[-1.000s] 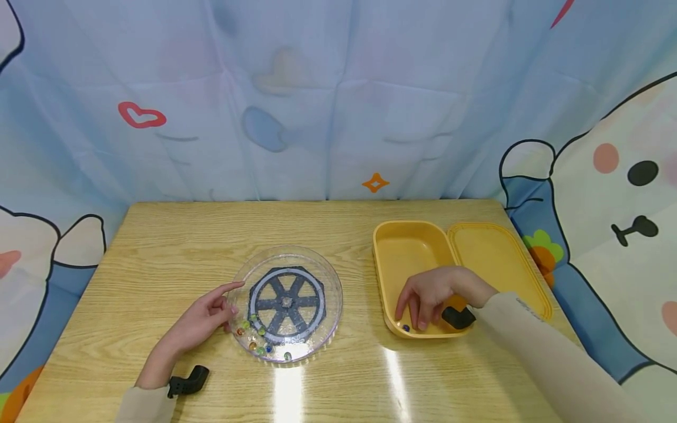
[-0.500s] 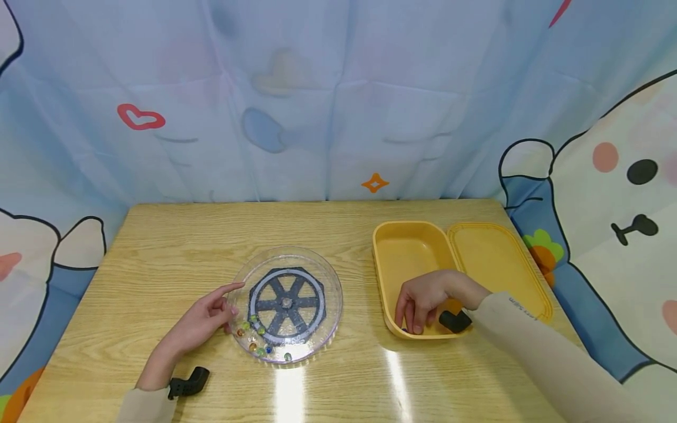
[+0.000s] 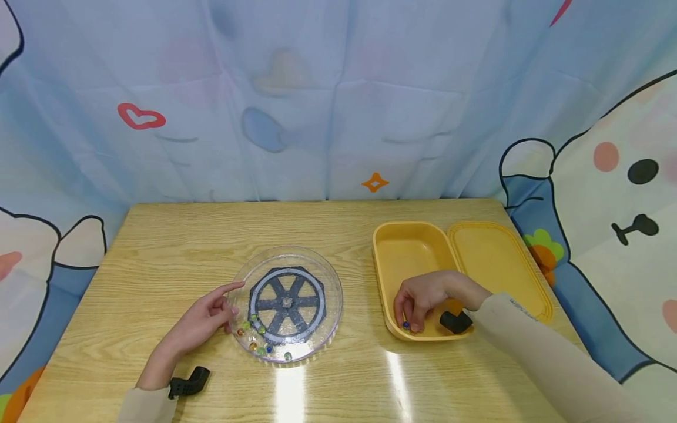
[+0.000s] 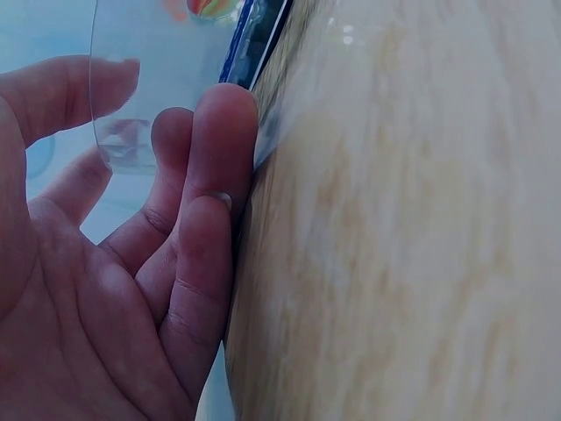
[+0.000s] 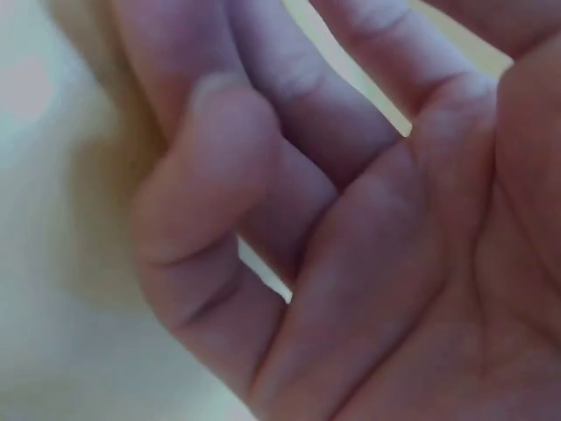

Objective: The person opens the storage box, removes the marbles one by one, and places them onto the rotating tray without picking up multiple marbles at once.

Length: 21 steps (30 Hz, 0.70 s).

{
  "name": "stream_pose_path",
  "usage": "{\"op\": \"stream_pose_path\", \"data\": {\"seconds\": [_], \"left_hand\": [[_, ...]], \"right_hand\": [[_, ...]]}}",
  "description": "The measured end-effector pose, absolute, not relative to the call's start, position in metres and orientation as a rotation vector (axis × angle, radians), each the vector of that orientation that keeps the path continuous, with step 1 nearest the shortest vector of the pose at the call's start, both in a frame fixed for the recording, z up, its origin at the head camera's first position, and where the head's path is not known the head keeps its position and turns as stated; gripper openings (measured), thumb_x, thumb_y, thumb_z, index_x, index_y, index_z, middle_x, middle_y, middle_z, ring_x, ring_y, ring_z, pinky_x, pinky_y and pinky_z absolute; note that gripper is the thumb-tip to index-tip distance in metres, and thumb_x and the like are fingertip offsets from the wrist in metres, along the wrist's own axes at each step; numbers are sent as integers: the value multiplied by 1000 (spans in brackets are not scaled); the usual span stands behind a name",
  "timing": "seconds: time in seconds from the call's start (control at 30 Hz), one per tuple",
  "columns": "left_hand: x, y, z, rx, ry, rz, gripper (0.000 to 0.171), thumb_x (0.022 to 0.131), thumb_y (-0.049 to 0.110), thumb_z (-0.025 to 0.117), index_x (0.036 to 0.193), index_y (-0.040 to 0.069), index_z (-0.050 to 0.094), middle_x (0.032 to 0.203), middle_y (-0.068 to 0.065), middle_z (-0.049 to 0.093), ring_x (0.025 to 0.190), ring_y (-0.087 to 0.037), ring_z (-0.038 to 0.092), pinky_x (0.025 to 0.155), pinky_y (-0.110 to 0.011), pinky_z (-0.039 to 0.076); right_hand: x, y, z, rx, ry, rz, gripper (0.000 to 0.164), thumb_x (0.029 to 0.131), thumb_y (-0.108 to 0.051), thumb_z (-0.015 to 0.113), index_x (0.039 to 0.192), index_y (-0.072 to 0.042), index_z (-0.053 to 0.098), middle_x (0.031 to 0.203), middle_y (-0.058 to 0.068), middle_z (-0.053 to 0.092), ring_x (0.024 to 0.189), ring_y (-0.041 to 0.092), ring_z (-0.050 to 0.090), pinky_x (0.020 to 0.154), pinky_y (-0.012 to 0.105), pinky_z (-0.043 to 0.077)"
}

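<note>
A clear round plate (image 3: 330, 282) lies on the table, with several coloured marbles (image 3: 261, 351) near its front left rim. My left hand (image 3: 201, 320) holds that rim, its index finger reaching onto the edge. In the left wrist view, the clear rim passes between the left thumb and the curled fingers (image 4: 206, 254). Inside the front of the yellow box (image 3: 412, 247), my right hand (image 3: 425, 298) pinches a blue marble (image 3: 406, 325) between thumb and index finger. In the right wrist view, curled fingers (image 5: 202, 202) fill the picture and the marble is hidden.
The yellow lid (image 3: 492, 264) lies flat against the box's right side. A dark wheel-like pattern (image 3: 287, 302) shows in the middle of the plate. A printed curtain (image 3: 317, 117) hangs behind the wooden table (image 3: 180, 247).
The right hand has closed its fingertips on the blue marble, which was loose on the box floor and then mostly hidden by the fingers. The left hand and plate have stayed still.
</note>
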<state>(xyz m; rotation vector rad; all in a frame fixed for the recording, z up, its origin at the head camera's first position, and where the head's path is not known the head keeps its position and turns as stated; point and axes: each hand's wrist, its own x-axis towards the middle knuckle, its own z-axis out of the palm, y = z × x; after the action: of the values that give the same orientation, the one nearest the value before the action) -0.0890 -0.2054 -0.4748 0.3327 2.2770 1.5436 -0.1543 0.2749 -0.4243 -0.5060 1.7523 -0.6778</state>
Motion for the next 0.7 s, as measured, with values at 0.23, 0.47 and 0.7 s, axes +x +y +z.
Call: {"op": "stream_pose_path", "data": {"seconds": [0.23, 0.47, 0.7], "left_hand": [[-89, -206, -474, 333, 2286, 1533, 53, 102, 16, 59, 152, 11, 41, 81, -11, 58, 69, -25, 64, 67, -34, 54], [-89, -205, -474, 331, 2291, 1523, 53, 102, 15, 58, 152, 11, 41, 81, -11, 58, 69, -25, 64, 68, -34, 55], [-89, -205, -474, 323, 2285, 1532, 52, 102, 14, 58, 152, 11, 41, 80, -11, 58, 69, -26, 63, 67, -34, 54]], "right_hand": [[-157, 279, -418, -595, 1807, -807, 18, 79, 9, 71, 95, 3, 68, 76, 5, 68, 65, 10, 54, 59, 19, 40], [-157, 284, -410, -632, 1913, -909, 13, 84, 0, 72, 95, 1, 64, 74, 8, 68, 66, 15, 56, 60, 21, 42], [-154, 280, -399, -802, 2059, -1055, 9, 91, -4, 70, 98, -3, 65, 77, 17, 67, 65, 21, 58, 61, 27, 50]]}}
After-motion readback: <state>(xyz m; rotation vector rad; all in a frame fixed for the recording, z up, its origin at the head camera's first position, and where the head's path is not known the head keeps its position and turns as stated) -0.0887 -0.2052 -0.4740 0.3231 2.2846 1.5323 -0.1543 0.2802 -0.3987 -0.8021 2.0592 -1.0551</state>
